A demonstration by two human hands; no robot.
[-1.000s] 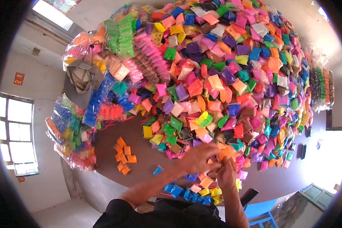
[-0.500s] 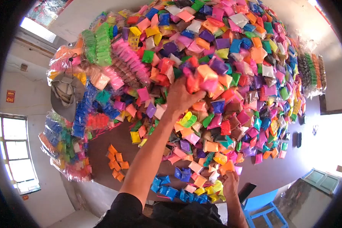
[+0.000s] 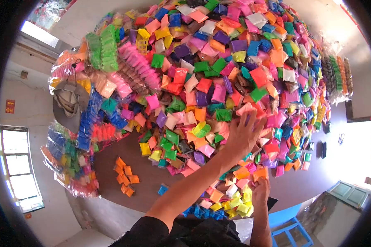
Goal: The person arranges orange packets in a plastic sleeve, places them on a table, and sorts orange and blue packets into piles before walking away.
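At the far left, a barred window (image 3: 17,160) is set in the wall, and a grey cap (image 3: 71,107) is seen hanging against clear bags of packets. Beside these, a blue bagged strip (image 3: 90,119) is laid on end. On the brown table (image 3: 146,175), a cluster of orange packets (image 3: 125,179) is gathered apart from the large heap of coloured packets (image 3: 224,68), and a blue packet (image 3: 163,189) is seen close to the left forearm.

The left hand (image 3: 244,138) is stretched across the near part of the heap, palm down, with its fingers spread wide; a salmon packet (image 3: 245,108) is found just beyond the fingertips. Whether anything is touched under the palm cannot be told.

Yellow packets (image 3: 245,206) are piled near the table edge, just left of the right wrist. By the right hand (image 3: 261,191), one orange packet (image 3: 260,174) is pinched at its near edge, between closed thumb and fingers. From the left hand, this packet is placed toward the body and slightly to the right; no long axis is made out, its outline being almost square. The heap is more nearly reached by the left hand. Farther right, a blue chair (image 3: 290,228) is partly seen below the table.
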